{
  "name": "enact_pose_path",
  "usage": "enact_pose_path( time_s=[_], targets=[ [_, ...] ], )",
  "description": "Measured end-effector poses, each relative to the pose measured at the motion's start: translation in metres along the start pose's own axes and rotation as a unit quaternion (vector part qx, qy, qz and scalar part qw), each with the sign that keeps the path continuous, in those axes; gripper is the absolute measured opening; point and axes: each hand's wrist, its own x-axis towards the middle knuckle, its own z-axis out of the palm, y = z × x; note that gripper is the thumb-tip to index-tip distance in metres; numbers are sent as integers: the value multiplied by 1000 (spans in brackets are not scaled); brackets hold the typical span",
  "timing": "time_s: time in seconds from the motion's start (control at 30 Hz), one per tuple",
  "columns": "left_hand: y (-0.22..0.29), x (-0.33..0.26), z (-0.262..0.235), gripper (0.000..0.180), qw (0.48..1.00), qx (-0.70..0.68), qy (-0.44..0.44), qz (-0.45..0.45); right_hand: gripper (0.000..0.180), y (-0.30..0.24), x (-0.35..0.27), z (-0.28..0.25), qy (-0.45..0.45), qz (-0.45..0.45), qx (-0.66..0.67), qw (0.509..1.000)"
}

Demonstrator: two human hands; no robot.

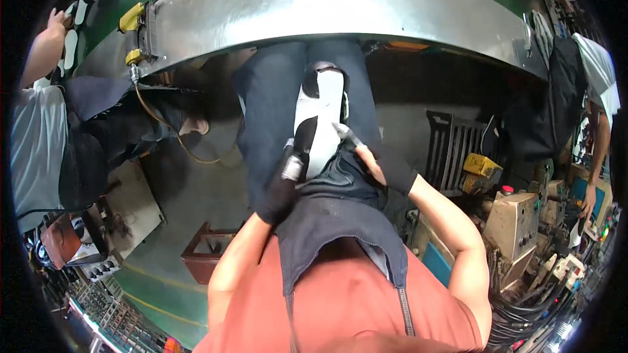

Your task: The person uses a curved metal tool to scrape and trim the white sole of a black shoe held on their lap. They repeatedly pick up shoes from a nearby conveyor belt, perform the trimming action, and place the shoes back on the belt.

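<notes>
A white-and-black shoe (325,132) lies lengthwise across my lap, its long white face turned up. My left hand (282,186), in a dark glove with pale-wrapped fingers, is closed on the shoe's left edge at the near end. Opposite it, my right hand (386,165) wears a dark glove too, with a bare thumb. Its fingers are bent together around a slim pale-grey piece (348,136) whose tip meets the right side of the shoe. I cannot make out whether this piece is a small tool or a wrapped finger.
A metal bench edge (353,3) curves in front of my knees, with a yellow hand tool (133,18) and its hose at left. Other people work at both sides. At right stand a dark slatted rack (445,150) and a control box (513,222); a red-brown box (203,255) is at left.
</notes>
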Motion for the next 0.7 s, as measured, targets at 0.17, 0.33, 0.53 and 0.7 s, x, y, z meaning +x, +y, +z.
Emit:
enact_pose_path(
  time_s=[0.17, 0.33, 0.53, 0.7],
  targets=[
    [-91, -8, -4, 49, 970, -145, -85, -175, 39, -28, 8, -24, -141, 164, 50, 975],
    [-104, -2, 9, 56, 998, 2, -39, -45, 40, -91, 20, -51, -54, -74, -64, 994],
    [-87, -6, -15, 101, 985, 72, -154, 40, 34, -58, 16, -30, -116, -44, -95, 988],
    [-80, -17, -17, 103, 985, 24, -160, -57, 30, -51, 8, -5, -100, 70, -9, 992]
  ],
)
